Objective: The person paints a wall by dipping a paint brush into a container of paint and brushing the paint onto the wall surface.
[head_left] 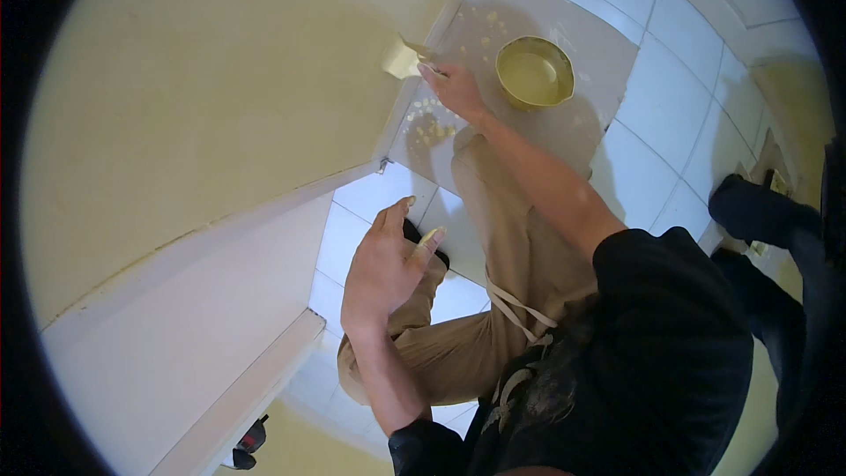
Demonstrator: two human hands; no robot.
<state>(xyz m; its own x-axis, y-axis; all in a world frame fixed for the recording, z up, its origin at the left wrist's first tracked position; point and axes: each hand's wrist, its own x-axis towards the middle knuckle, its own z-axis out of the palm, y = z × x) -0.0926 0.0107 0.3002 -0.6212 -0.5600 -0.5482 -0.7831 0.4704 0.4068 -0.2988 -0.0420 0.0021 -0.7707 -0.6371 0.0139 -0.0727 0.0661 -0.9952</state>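
Observation:
My right hand (456, 92) is closed round the handle of a wide, flat paintbrush (403, 58), its end coated pale yellow. The brush lies against the lower part of the yellow wall (247, 62), close to its bottom edge. Beside that hand, a round pot (535, 73) of yellow paint stands on a paint-spattered grey-brown sheet (595, 53). My left hand (379, 260) hovers over my bent knee with thumb and fingers apart and nothing in it. Yellow paint marks its thumb and a fingertip.
White floor tiles (652, 137) surround the sheet. Another person's dark-clad leg (762, 211) stands at the right. A white lower panel (194, 308) runs along the left, with a small metal fitting (382, 165) at its corner. Dark objects (251, 442) lie at the bottom left.

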